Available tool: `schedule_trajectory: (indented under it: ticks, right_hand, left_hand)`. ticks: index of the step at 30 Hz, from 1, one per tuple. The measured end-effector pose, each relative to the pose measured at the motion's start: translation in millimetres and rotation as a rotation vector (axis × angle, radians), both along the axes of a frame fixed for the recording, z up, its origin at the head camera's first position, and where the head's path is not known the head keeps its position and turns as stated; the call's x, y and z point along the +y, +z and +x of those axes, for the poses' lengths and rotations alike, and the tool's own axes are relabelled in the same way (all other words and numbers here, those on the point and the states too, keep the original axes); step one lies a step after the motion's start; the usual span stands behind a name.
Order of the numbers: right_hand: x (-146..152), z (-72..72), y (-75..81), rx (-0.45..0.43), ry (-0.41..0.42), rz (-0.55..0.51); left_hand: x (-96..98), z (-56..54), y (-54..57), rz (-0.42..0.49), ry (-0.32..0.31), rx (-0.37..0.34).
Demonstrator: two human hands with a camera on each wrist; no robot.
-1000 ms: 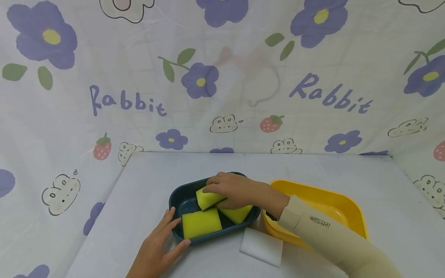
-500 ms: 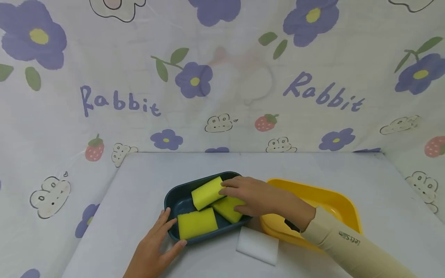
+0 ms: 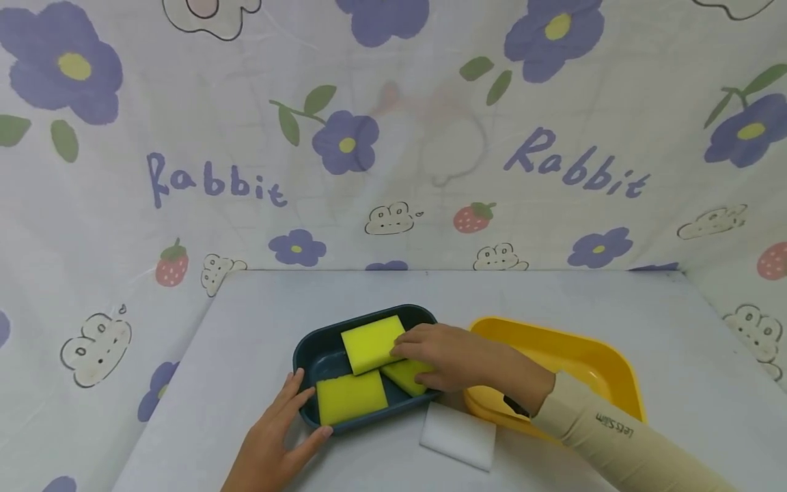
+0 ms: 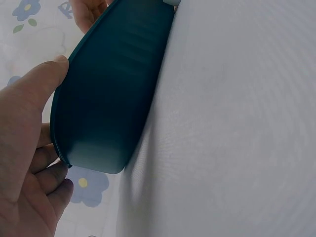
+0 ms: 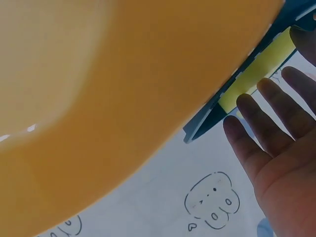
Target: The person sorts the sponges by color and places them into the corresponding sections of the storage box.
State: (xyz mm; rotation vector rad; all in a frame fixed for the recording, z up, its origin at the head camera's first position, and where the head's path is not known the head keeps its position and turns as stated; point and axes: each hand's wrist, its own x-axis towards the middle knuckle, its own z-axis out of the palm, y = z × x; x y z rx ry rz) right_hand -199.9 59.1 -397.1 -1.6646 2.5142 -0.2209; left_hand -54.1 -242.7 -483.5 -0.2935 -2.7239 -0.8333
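A dark teal plastic tray [image 3: 332, 314] holds three yellow sponges: an upper one [image 3: 371, 343], a front left one [image 3: 352, 398] and one at the right [image 3: 406, 374]. The upper sponge overlaps the one at the right. My left hand [image 3: 270, 430] holds the tray's left end, its thumb [image 4: 47, 74] on the rim on one side and its fingers on the other. My right hand [image 3: 451, 355] is over the tray's right side, fingers extended at the upper sponge's right edge. In the right wrist view those fingers [image 5: 274, 98] are spread, with a strip of yellow sponge [image 5: 256, 71] beyond them.
A yellow plastic tray [image 3: 621, 362] stands right of the teal one, under my right forearm. One white rectangular block [image 3: 459, 436] lies in front, between the trays. The white table [image 3: 203, 396] meets a patterned cloth [image 3: 393, 171] at its back edge.
My right hand has let go of the upper sponge and drawn back to the right. That sponge now lies flatter across the tray. The left hand keeps its place on the rim.
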Motion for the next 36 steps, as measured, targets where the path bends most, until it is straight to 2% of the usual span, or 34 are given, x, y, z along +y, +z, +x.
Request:
schedule_trajectory:
  ticks: [9, 12, 17, 23, 26, 32, 36]
  right_hand:
    - [2.9, -0.2, 7.2, 0.056, 0.028, -0.058]
    - [3.2, 0.2, 8.8, 0.048, 0.029, -0.061]
    - [0.2, 0.3, 6.7, 0.0, 0.002, -0.038]
    - [-8.8, -5.5, -2.1, 0.065, -0.04, -0.057]
    - [-15.1, -9.2, -5.5, 0.07, -0.072, -0.061]
    - [-26.0, -16.5, -6.7, -0.027, -0.163, -0.048]
    - [-30.8, -21.4, -6.2, -0.073, -0.177, -0.038]
  left_hand:
    - [0.2, 1.2, 2.6, -0.001, -0.007, 0.025]
    - [0.1, 1.5, 3.0, 0.004, -0.007, 0.021]
    - [0.2, 1.3, 3.0, 0.005, -0.003, 0.013]
    - [-1.0, 0.4, 0.5, 0.011, -0.016, 0.016]
    - [-1.7, 0.5, -0.2, 0.008, -0.018, 0.016]
    - [-1.6, 0.3, 0.2, 0.011, -0.011, -0.001]
    - [-1.8, 0.0, 0.3, 0.008, -0.007, -0.013]
